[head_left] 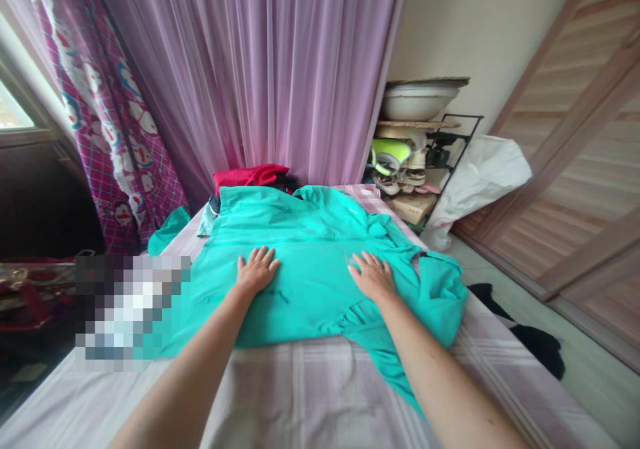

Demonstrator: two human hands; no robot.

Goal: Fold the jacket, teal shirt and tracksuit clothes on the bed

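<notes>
The left hand (256,269) lies flat and open, palm down, fingers spread, pressing on the middle of a teal shirt (310,269); the right hand (373,275) does the same a little toward the shirt's rumpled side, also open and gripping nothing. The shirt is spread across a bed (310,395) covered in pale checked cloth, its collar end pointing away from the person and one sleeve bunched in folds just beyond the right hand. It looks like thin, soft woven cloth: light, limp, likely to crease and to slide a little over the sheet under the palms, in no way fragile. A sound hold would probably be a pinch at the shoulder seams or the hem corners, since the middle would only sag. Past the shirt's collar lies a red garment (250,175), and behind that hangs a lilac curtain (260,69). Beyond the bunched sleeve stands a shoe rack (415,169) with a basin (417,99) on top
</notes>
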